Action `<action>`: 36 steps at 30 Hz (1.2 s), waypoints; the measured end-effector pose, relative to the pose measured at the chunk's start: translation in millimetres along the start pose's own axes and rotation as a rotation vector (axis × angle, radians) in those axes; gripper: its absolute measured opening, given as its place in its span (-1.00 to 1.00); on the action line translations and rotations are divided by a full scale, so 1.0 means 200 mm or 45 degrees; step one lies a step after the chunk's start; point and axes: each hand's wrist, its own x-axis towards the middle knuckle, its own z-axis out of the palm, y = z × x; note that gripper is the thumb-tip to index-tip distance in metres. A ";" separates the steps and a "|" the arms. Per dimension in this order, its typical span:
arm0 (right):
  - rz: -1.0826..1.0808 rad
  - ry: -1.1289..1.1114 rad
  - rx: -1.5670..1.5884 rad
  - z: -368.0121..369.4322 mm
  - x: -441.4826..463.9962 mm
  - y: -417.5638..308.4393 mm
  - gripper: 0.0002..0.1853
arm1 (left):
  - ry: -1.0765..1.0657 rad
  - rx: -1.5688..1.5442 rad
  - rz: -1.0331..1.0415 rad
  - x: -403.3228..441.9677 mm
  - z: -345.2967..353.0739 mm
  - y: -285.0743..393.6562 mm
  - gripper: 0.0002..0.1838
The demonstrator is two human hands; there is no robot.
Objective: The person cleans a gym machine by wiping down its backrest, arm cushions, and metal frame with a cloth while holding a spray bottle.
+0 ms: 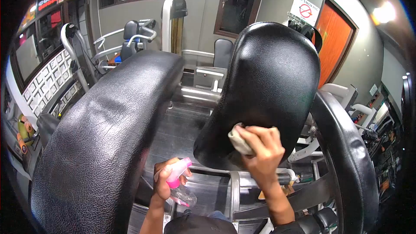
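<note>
My right hand (263, 149) grips a bunched pale cloth (241, 140), which lies against the lower part of an upright black padded backrest (277, 69). Lower down and to the left, my left hand (164, 180) is wrapped round a clear spray bottle (183, 195) with a pink and white spray head. The bottle is tilted, held between the backrest and a long black pad (104, 134) on the left. That pad's leather is wrinkled and shiny.
Another black pad (351, 143) curves down on the right. Metal frame bars (235, 190) run below the backrest. Gym machines (130, 43) stand behind, near a wall with windows. An orange door (336, 34) and a no-smoking sign (305, 9) are at the back right.
</note>
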 end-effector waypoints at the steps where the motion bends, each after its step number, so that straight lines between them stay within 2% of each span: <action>1: 0.012 -0.032 0.033 0.02 -0.03 -0.03 -0.54 | 0.013 0.023 -0.037 0.00 0.02 0.01 -0.27; 3: -0.050 -0.133 0.141 0.08 -0.16 -0.05 -0.49 | -0.017 0.028 -0.040 0.00 0.04 0.04 -0.27; 5: -0.075 -0.302 0.067 0.09 -0.28 -0.07 -0.48 | -0.044 0.031 -0.048 0.00 0.05 0.03 -0.28; 8: -0.074 -0.232 0.040 0.08 -0.39 0.02 -0.60 | -0.035 0.027 -0.021 -0.02 0.05 -0.01 -0.27; 10: -0.045 -0.168 0.018 0.03 -0.33 0.07 -0.66 | -0.039 -0.094 -0.002 -0.03 0.05 -0.03 -0.37; 13: 0.131 0.019 0.048 -0.08 -0.13 0.09 -0.56 | -0.013 -0.110 -0.014 -0.04 0.09 -0.03 -0.37; 16: 0.233 0.034 0.080 -0.10 -0.05 0.10 -0.48 | -0.025 -0.106 0.001 -0.04 0.15 -0.03 -0.37; 20: 0.102 -0.076 0.182 0.00 -0.24 0.07 -0.45 | -0.006 -0.002 0.013 -0.01 0.22 -0.06 -0.27; 22: 0.061 -0.115 0.125 0.05 -0.37 0.06 -0.57 | -0.029 -0.090 0.015 0.00 0.24 -0.07 -0.36; 25: 0.178 -0.091 0.124 0.01 -0.49 0.13 -0.78 | 0.050 0.008 -0.020 0.01 0.32 -0.04 -0.30; 27: 0.264 0.018 0.148 -0.05 -0.47 0.18 -0.72 | 0.058 0.026 0.000 0.01 0.36 -0.04 -0.31; 29: 0.322 -0.022 0.150 -0.14 -0.43 0.24 -0.53 | 0.064 0.045 0.042 0.01 0.40 -0.03 -0.31; 31: 0.412 0.080 0.194 -0.18 -0.33 0.25 -0.47 | 0.080 0.047 0.038 -0.01 0.43 -0.02 -0.32; 34: 0.358 0.261 0.215 -0.09 -0.23 0.24 -0.46 | 0.081 0.062 0.073 -0.07 0.49 -0.02 -0.30; 36: 0.281 0.135 0.247 -0.08 -0.28 0.19 -0.44 | 0.095 0.071 0.088 -0.10 0.50 -0.03 -0.29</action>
